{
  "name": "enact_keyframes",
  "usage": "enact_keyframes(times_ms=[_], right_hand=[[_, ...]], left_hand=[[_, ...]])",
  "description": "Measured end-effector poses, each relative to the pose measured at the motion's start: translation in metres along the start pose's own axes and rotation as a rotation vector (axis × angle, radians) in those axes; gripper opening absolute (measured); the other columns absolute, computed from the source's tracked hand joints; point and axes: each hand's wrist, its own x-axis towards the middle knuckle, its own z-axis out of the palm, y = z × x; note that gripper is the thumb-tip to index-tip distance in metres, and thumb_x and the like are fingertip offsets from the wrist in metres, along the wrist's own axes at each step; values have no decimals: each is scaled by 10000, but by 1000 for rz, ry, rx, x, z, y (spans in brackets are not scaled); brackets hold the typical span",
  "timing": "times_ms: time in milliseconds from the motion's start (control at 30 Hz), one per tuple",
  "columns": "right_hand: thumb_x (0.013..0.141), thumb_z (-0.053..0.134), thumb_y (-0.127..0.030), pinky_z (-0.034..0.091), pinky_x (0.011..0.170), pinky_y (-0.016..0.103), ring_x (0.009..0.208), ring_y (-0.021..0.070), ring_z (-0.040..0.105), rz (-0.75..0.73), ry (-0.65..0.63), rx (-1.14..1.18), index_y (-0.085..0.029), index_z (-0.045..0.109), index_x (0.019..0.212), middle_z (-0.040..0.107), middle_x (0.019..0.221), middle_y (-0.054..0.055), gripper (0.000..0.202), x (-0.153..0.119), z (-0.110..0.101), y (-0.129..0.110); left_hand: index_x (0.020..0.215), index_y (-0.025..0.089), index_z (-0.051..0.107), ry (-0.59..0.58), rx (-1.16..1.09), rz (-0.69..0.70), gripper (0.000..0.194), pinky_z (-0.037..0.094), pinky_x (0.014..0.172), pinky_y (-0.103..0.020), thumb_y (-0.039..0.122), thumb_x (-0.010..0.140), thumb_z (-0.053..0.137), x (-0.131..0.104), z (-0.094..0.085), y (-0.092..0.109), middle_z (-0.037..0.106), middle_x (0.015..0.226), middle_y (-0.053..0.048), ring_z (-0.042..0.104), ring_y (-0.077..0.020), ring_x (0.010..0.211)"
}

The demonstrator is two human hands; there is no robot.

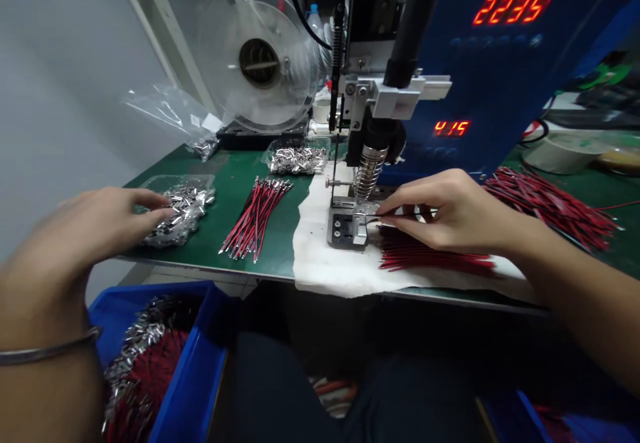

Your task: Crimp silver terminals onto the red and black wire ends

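My right hand point(445, 213) pinches a thin dark wire point(371, 215) between thumb and fingertips. The wire's front end lies at the small metal jig point(359, 229) beneath the soldering machine's spring-wrapped tip point(371, 169). Under that hand, a bundle of red wires point(435, 259) rests on a white sheet point(325, 256). My left hand point(105, 223) is slightly blurred and reaches over a clear plastic tray point(207, 181) of small metal connectors point(187, 206). Its thumb and index finger are a little apart at the tray; nothing can be made out between them.
Red and black wires with metal ends point(257, 219) lie mid-table. Behind them stands another tray of connectors point(297, 159). A blue machine housing point(465, 76) rises at the right, beside more loose wires point(555, 206). A blue bin point(200, 356) of wired parts sits below left.
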Motion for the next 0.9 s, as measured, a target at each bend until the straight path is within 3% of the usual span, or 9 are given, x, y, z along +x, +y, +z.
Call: enact_keyframes(times_ms=[67,133,200,267,367,467,600,733,900], right_hand=[[807,623,-173,472,567,200,636,108,648,-17,-16,7,-140,729,886,732,785,35,137,-1,-4,2],[810,629,-187,466,532,193,594,98,637,-28,-52,39,-156,724,866,726,747,16,115,-2,-8,2],[816,632,-202,454,497,199,554,98,621,-27,-76,91,-171,710,823,709,697,3,84,-2,-13,-1],[819,638,-208,432,468,207,518,99,600,-31,-76,169,-181,683,750,683,636,-5,87,-3,-16,-7],[835,641,-226,402,453,212,480,91,564,-38,-83,348,-188,639,666,641,567,-11,173,-4,-17,-18],[840,650,-262,405,474,215,497,93,562,-20,-108,512,-187,650,665,632,576,-6,190,-4,-12,-27],[838,661,-291,409,470,205,495,92,579,-3,-122,621,-166,702,719,656,589,5,177,-3,-4,-29],[857,632,-340,414,463,195,497,96,594,24,-217,533,-152,735,826,674,584,9,217,-3,-14,-15],[853,592,-425,406,460,206,491,99,572,285,-411,154,-167,725,821,670,606,-1,292,-1,-35,12]], left_hand=[[760,247,749,-67,205,-3,252,271,572,-298,439,621,665,-2,1,6,584,590,-51,419,-198,515],[883,249,744,22,325,-31,345,257,531,-286,505,716,585,-17,1,25,551,580,-42,417,-199,515],[925,246,732,221,246,-21,340,265,505,-275,496,748,584,-45,5,51,531,543,-14,430,-186,505],[871,227,734,301,-109,123,262,317,488,-261,435,783,602,-82,15,80,578,564,-1,474,-153,493],[876,235,748,-8,-565,335,197,444,558,-237,365,826,608,-137,43,122,724,840,-22,617,-150,655],[1101,240,716,-402,-864,343,312,420,453,-225,380,846,603,-175,70,160,712,734,-22,581,-132,524],[970,200,759,-471,-1131,279,258,510,610,-234,364,870,587,-190,85,194,711,704,-31,667,-173,689],[723,222,757,-349,-1058,269,213,505,644,-214,321,851,618,-178,71,184,734,736,-2,676,-154,701],[928,241,714,-131,-651,52,266,351,433,-228,448,764,678,-125,38,137,713,644,15,514,-115,444]])
